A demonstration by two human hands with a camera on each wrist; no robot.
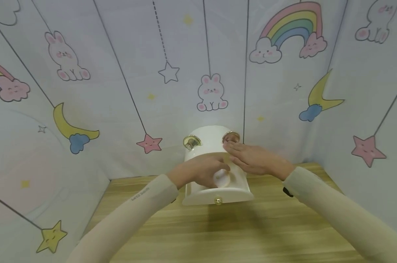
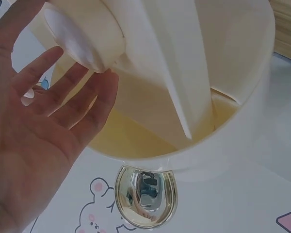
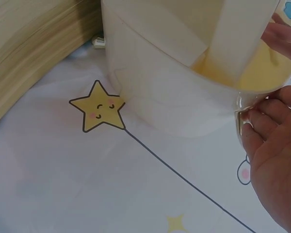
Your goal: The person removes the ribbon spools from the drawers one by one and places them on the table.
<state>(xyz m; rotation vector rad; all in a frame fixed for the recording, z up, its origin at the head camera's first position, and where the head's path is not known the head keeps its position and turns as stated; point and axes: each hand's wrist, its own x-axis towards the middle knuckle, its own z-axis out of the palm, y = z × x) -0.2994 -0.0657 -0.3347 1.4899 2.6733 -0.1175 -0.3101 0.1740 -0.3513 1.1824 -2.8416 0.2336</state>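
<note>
Standing on the wood-grain table (image 1: 165, 233) near its back edge, the white container (image 1: 211, 140) sits between your two hands, its opening uncovered. Your left hand (image 1: 203, 170) is over that opening, thumb and fingers curved round a short white cylinder (image 1: 222, 179), which lies just behind the curved front plate (image 1: 198, 198). From your left wrist, the fingertips can be seen touching the cylinder's edge, with a pale panel (image 2: 177, 63) slanting across the opening beside it. Your right hand (image 1: 254, 159) rests against the container's right side, fingers nearly straight and clasping nothing, their tips touching the right gold piece (image 1: 230, 136). The left gold piece (image 1: 192, 141) juts out on the opposite side, and a gold knob (image 1: 218, 200) marks the middle of the front plate, nearest you. Behind rises a pale backdrop (image 1: 129, 40) printed with rabbits (image 1: 212, 93), stars (image 1: 149, 143) and rainbows (image 1: 292, 16). Pale sleeves (image 1: 123, 213) cover your forearms; a black item (image 1: 288, 192), too hidden to name, shows by your right cuff.
</note>
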